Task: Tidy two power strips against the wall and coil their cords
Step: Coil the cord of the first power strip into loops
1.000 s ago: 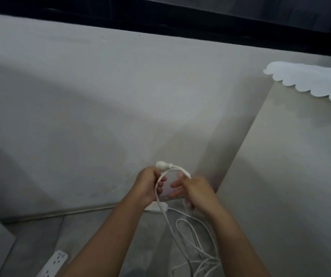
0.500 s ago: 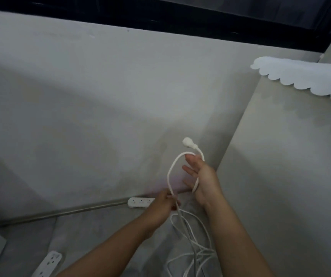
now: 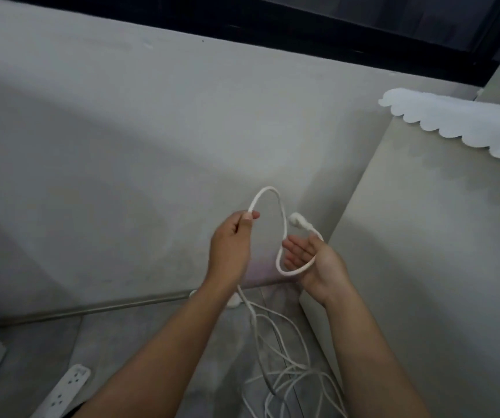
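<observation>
Only the first loop of the white cord [image 3: 281, 224] is formed, pinched by the left hand [image 3: 232, 245] and draped over the open right hand [image 3: 312, 260], while most lies tangled on the floor [image 3: 158, 333] (one power strip [image 3: 61, 393] sits off the wall).
</observation>
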The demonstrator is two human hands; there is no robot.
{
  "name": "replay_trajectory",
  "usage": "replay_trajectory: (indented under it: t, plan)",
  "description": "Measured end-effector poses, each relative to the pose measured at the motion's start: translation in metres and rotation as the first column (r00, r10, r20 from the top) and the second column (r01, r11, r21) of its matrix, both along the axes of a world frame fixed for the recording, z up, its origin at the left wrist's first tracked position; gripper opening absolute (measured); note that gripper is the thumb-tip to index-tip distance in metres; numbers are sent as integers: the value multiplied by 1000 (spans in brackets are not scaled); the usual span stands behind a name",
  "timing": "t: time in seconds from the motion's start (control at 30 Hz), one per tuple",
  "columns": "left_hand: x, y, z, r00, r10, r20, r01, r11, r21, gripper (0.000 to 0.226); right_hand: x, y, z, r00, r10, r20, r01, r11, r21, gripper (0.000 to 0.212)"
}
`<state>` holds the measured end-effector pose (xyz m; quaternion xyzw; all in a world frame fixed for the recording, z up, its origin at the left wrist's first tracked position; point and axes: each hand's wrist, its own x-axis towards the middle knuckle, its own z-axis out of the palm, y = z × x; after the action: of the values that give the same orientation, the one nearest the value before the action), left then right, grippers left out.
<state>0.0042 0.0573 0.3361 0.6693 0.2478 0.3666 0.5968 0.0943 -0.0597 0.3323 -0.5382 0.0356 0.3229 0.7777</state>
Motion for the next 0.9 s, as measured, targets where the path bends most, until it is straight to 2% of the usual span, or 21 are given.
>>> replay_trajectory:
  t: [0.1, 0.17, 0.23, 0.3, 0.37, 0.43, 0.47, 0.5, 0.57, 0.63, 0.7, 0.73, 0.8, 0.83, 0.9]
  plan:
    - [-12, 10, 1, 999, 15, -39, -10, 994, 108, 12, -4, -2, 0, 997, 17, -79, -8, 994, 110, 37]
    - [-16, 10, 2, 997, 46, -58, -38, 991, 131, 11, -4, -4, -1, 991, 63, -116, -32, 967, 252, 30]
    - [-18, 20, 5, 990, 73, -117, -43, 970, 237, 18, -1, -10, 2, 979, 119, -162, -26, 873, 486, 30]
    - [-24, 40, 6, 964, 89, -251, 13, 924, 381, 22, 7, -22, 5, 978, 139, -154, -8, 768, 640, 33]
    - [-33, 62, 2, 877, 43, -479, 209, 863, 460, 25, 15, -36, 8, 965, 226, -131, -43, 634, 772, 32]
    - [-41, 75, -8, 722, -107, -684, 464, 808, 363, 22, 22, -47, 11, 938, 329, -108, -84, 518, 851, 39]
    - [-44, 75, -12, 643, -197, -740, 552, 789, 271, 20, 24, -49, 11, 929, 358, -96, -105, 503, 858, 48]
    - [-44, 74, -15, 584, -259, -770, 605, 771, 200, 19, 24, -49, 10, 917, 389, -86, -138, 512, 848, 56]
    - [-39, 68, -20, 551, -256, -794, 623, 759, 188, 18, 21, -45, 10, 870, 491, -52, -235, 505, 830, 65]
    - [-32, 64, -21, 623, -178, -761, 533, 809, 247, 20, 16, -35, 11, 792, 609, -48, -336, 500, 798, 60]
    - [-23, 59, -20, 741, -101, -664, 340, 909, 242, 19, 10, -20, 12, 719, 691, -67, -443, 530, 723, 60]
    - [-19, 57, -18, 800, -87, -594, 230, 958, 170, 18, 5, -11, 10, 729, 679, -91, -491, 611, 621, 61]
    - [-14, 53, -14, 890, -114, -441, 88, 993, -79, 17, -6, 6, 3, 815, 565, -128, -519, 810, 272, 63]
    - [-12, 52, -12, 917, -136, -376, 65, 978, -196, 17, -11, 13, -1, 856, 506, -106, -497, 862, 98, 61]
    - [-12, 51, -6, 944, -197, -264, 84, 919, -385, 14, -22, 24, -9, 896, 439, -71, -445, 889, -109, 54]
